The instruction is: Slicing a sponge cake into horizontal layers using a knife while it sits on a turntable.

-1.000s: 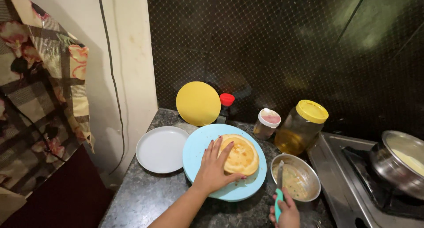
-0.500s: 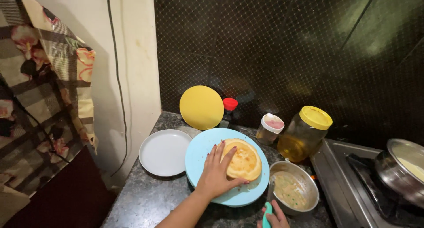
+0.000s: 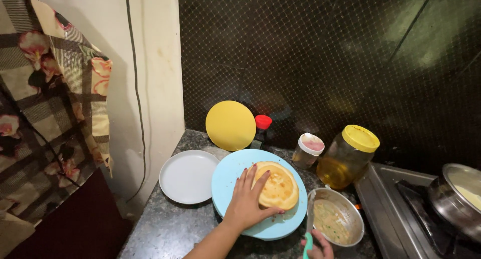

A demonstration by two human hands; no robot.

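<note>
plates: 3 – blue plate [image 3: 226, 181] | flatbread [image 3: 278, 186]: 1 – left hand [image 3: 246, 204] on it

A dark wall [image 3: 325, 53] with a fine diamond pattern backs the speckled stone counter [image 3: 165, 229] — it catches soft glare up high. At left stands a cream wall [image 3: 150, 63] with a thin black cable [image 3: 135, 83], beside a checked floral cloth [image 3: 50, 98].

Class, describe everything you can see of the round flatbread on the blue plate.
The flatbread is round, thick and golden yellow with a few browner spots. It lies flat on the light blue plate, toward its right side. The left hand rests on its left edge, fingers spread over the bread and thumb along its lower rim.
</note>
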